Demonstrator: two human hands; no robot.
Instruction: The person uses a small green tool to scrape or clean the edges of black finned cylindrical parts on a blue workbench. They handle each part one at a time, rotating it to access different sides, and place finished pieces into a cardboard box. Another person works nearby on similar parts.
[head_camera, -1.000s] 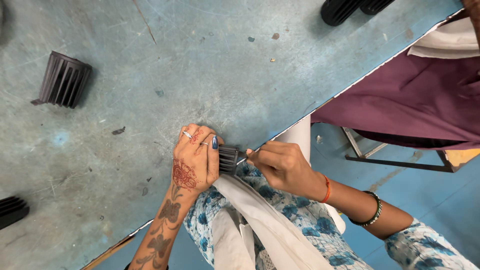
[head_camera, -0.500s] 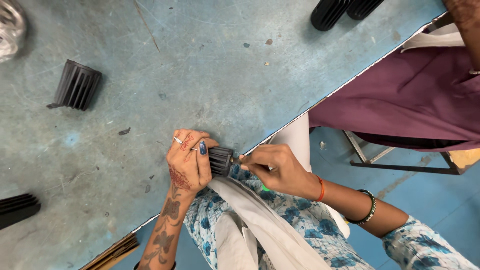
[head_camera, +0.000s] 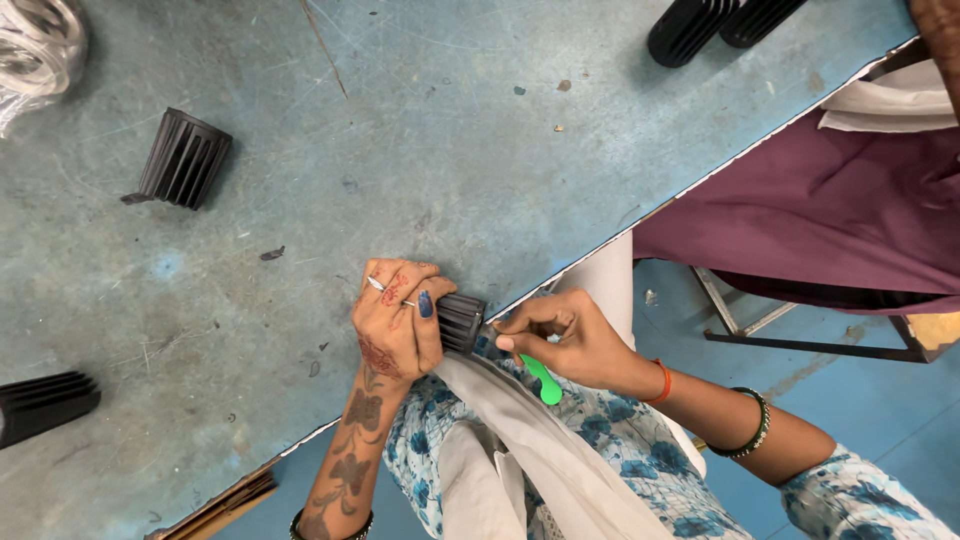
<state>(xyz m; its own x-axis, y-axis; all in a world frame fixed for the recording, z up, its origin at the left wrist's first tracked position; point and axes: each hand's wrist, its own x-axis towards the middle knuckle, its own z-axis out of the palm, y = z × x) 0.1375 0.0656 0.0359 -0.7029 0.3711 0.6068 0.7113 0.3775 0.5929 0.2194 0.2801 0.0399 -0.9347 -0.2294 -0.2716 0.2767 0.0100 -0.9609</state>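
Right at the bench (head_camera: 420, 120) edge, the left hand (head_camera: 398, 322) clamps a black ribbed part (head_camera: 461, 322) while the right hand (head_camera: 565, 340) pinches a green-handled tool (head_camera: 541, 379) against its end. Steady bracing on the edge and a short, controlled stroke would likely serve best. The part is small, dark, cylindrical and finely finned.
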